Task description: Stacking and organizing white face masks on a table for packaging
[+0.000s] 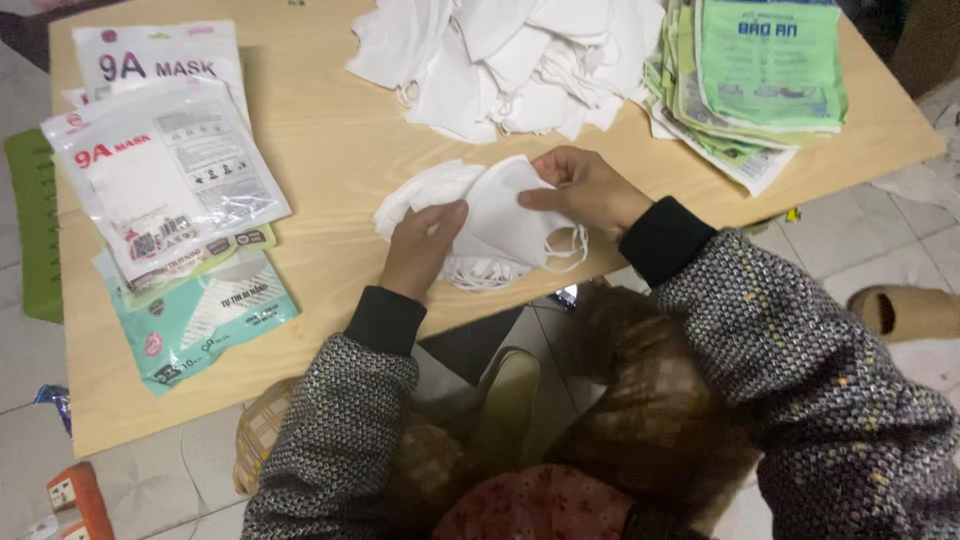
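Head view looks down on a pale wooden table (330, 150) with two hands working at its near edge, around 6 o'clock of the tabletop. Left hand (422, 250) lies on a small stack of white masks (480, 215), thumb pressed onto the top mask, the other fingers tucked under the stack and hidden. Right hand (585, 188) pinches the upper right edge of the top mask between thumb and curled fingers, at 3 o'clock of the stack. Ear loops (560, 250) hang from the stack at its 4 o'clock, over the table edge. A loose heap of white masks (510, 60) sits at 12 o'clock of the hands, well apart from them. A pile of green printed bags (750, 75) lies at 2 o'clock, touching the heap's right side. At 9 to 10 o'clock lie clear mask packs (160, 160), overlapping one another, with a teal pack (200, 320) at 8 o'clock beneath them. Both sleeves are speckled grey knit with black cuffs. A tan slipper (905, 310) rests on the tiled floor at 3 o'clock, off the table.
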